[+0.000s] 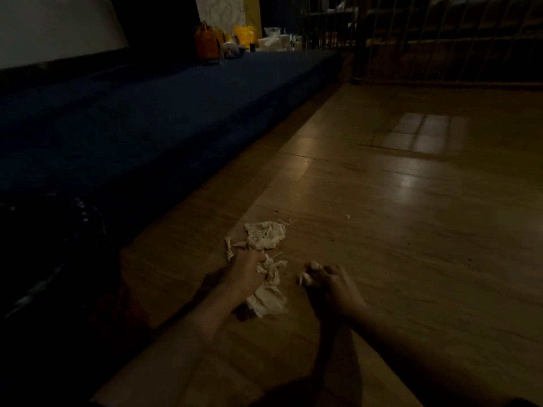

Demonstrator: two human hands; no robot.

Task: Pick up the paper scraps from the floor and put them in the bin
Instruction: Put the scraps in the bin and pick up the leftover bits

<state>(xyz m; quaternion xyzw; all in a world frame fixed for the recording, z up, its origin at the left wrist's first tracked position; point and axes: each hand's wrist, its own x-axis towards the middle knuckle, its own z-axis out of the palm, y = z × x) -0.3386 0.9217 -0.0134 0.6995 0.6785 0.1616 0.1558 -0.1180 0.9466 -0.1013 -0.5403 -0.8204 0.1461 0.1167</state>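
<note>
- Two bare hands: the left hand (246, 270) and the right hand (332, 282).
- Three larger clumps of crumpled pale paper: one (266, 235) lying free, one (269, 301) under the left hand, one small wad (307, 277) at the right fingertips.
- One tiny white paper fleck (347, 216).
- One dark blue mattress (147, 113).

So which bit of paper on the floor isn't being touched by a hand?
The crumpled paper wad farthest from the person, lying free on the floor. The nearer scraps are gripped by the left hand and right hand.
</note>
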